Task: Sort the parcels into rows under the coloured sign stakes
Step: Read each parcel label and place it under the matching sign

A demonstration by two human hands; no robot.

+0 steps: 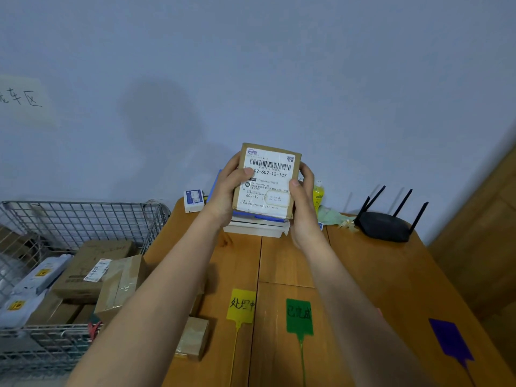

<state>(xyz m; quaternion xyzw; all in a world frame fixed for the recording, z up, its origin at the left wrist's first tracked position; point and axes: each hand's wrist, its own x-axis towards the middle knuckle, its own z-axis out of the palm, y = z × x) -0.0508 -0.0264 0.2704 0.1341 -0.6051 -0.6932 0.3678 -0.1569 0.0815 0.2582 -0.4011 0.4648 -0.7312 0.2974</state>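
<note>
I hold a small brown cardboard parcel [269,180] upright above the far part of the wooden table [377,275], its white shipping label facing me. My left hand [229,191] grips its left edge and my right hand [303,202] its right edge. Three sign stakes lie flat on the near table: a yellow stake [241,307], a green stake [298,317] and a purple stake [451,340]. A small brown parcel [194,340] lies left of the yellow stake, partly hidden by my left forearm.
A wire cart [83,219] at the left holds several brown boxes and grey mailer bags. A stack of flat white parcels [257,227] sits behind my hands. A black router [385,226], a yellow-green bottle [318,195] and a small white box [194,201] stand along the table's back edge.
</note>
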